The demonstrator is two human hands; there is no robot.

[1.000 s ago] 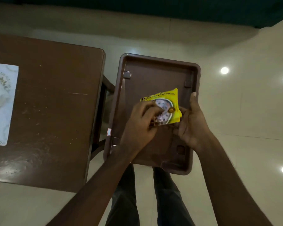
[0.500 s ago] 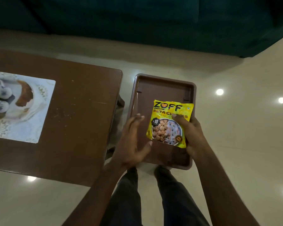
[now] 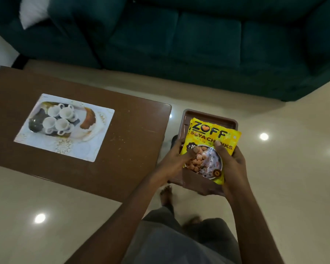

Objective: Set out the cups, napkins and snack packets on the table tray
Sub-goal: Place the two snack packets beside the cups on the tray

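Both hands now clamp the yellow snack packet [image 3: 211, 147]: left hand [image 3: 176, 159] has come back onto its left edge, right hand [image 3: 230, 164] grips the right side, thumb on the front. The packet is flattened out face-up, no longer crumpled, held over the near half of the brown tray [image 3: 208, 116], which is beside the table [image 3: 133, 141]. Looks ready to lay down; cups [image 3: 58, 118] sit untouched on the table's placemat [image 3: 80, 149].
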